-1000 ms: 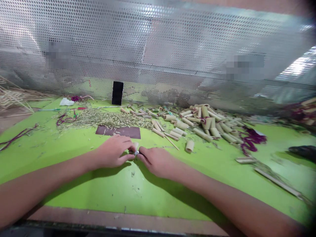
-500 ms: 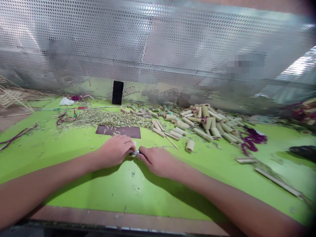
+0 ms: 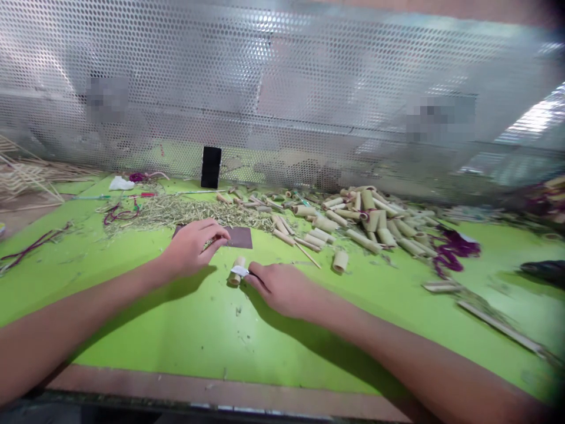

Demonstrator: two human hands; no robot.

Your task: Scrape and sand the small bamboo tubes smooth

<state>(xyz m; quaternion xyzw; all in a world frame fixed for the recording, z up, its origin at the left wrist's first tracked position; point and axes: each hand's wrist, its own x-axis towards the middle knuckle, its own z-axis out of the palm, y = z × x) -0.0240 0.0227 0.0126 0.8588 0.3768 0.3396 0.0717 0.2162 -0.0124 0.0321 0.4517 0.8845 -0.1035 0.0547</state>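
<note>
My right hand is closed around a small knife, its pale blade pointing left and its handle mostly hidden in my fingers. The blade lies across a short, pale hollow tube piece, bamboo-like, that rests on the green tabletop. My left hand hovers up and left of the tube, apart from it. Its fingers are bent, with a gap between them and the thumb, and nothing shows inside. Partly behind this hand lies a flat dark brown sheet.
Dry shavings lie behind the sheet. A heap of cut tubes spreads to the right, beside purple thread. A phone stands against the perforated metal screen. Thin sticks lie far left, a split strip right.
My left hand has let go of the tube piece and moved up and left toward the brown sheet. The tube is now exposed under the blade; my right hand has hardly moved.
</note>
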